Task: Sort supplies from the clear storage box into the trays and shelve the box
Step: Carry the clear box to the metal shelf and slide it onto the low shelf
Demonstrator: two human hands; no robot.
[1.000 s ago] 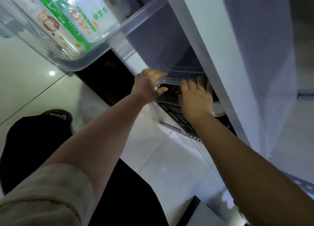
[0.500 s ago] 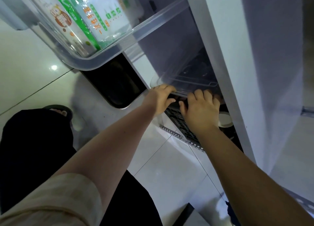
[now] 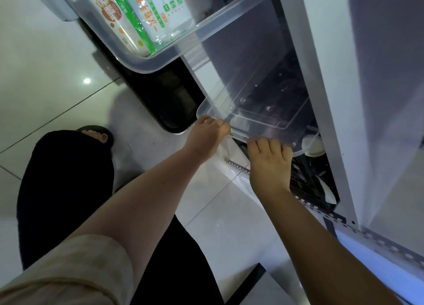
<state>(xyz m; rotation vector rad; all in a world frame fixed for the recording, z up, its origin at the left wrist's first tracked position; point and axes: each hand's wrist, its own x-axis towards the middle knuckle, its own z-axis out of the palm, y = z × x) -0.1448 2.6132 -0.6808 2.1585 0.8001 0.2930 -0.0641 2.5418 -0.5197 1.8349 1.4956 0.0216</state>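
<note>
Storage box (image 3: pixel 259 123), clear, low in white shelf unit (image 3: pixel 330 121), near rim toward me. My left hand (image 3: pixel 207 136) grips rim's left corner; my right hand (image 3: pixel 270 160) curls over rim further right. Tray (image 3: pixel 149 65) of packets (image 3: pixel 137 18) above.

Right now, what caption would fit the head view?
Left hand and right hand grip the near rim of a clear box low in a white rack, beneath a second box holding packets.

Empty clear storage box (image 3: pixel 259 121), low inside white rack (image 3: pixel 328 98), beneath clear tray (image 3: pixel 174 54) holding packets (image 3: pixel 142 18)
</note>
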